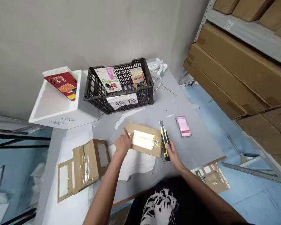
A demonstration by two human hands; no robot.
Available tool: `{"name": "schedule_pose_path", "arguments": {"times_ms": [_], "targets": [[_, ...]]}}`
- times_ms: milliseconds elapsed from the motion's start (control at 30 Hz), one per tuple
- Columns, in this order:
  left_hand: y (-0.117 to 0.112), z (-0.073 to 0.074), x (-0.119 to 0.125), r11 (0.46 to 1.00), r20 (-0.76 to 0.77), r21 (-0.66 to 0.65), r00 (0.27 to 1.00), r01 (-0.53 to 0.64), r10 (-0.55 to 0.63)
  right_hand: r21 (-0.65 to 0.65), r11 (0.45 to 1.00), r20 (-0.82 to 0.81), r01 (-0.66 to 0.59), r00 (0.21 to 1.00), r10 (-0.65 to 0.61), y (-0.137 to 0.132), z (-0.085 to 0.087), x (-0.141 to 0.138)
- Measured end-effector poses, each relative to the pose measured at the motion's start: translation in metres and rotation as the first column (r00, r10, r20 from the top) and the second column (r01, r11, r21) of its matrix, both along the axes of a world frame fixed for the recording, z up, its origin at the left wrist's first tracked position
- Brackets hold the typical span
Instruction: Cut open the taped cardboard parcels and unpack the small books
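A small taped cardboard box (144,149) with a white label (144,139) lies on the grey table. My left hand (123,143) touches its left end, with a finger stretched out along the top and another at the label's edge. In my right hand (173,155) is a yellow and black box cutter (165,140), held upright beside the box's right end. Its metal blade shows at the top, pointing away from me. Beneath the box and my left forearm lies a sheet of white paper (140,165), partly hidden.
An opened carton (86,165) lies left. Behind are a white foam box (84,106) with a red book (63,82) and a black crate (146,97) holding books. A pixelated pink object (184,126) lies right, near shelves of large cartons (224,72). Another carton (214,178) sits below the table edge.
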State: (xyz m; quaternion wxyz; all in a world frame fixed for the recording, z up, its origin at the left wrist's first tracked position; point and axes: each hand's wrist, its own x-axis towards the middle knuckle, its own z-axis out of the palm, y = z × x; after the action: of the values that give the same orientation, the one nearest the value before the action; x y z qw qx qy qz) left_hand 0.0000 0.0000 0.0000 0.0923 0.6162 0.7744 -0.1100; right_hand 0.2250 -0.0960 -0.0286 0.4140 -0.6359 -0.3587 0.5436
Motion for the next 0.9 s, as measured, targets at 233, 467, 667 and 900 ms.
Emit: {"name": "schedule_pose_path", "arguments": {"times_ms": [233,467,667,900], "targets": [[-0.087,0.005,-0.02,0.952,-0.042,-0.161,0.965,-0.262,0.258,0.105,0.956,-0.034,-0.275,0.959,0.28,0.098,-0.014,-0.011],[-0.064,0.003,-0.007,0.968,-0.041,0.196,0.987,0.158,-0.152,0.07,0.927,-0.123,-0.37,0.919,0.376,0.135,-0.016,-0.001],[-0.007,-0.019,0.008,0.899,0.034,0.154,0.907,0.41,-0.419,-0.063,0.863,-0.105,-0.501,0.863,0.494,0.128,-0.005,0.03],[-0.005,-0.037,0.001,0.892,0.032,0.162,0.901,0.421,-0.432,-0.123,0.816,-0.131,-0.565,0.824,0.551,0.127,-0.008,0.038]]}}
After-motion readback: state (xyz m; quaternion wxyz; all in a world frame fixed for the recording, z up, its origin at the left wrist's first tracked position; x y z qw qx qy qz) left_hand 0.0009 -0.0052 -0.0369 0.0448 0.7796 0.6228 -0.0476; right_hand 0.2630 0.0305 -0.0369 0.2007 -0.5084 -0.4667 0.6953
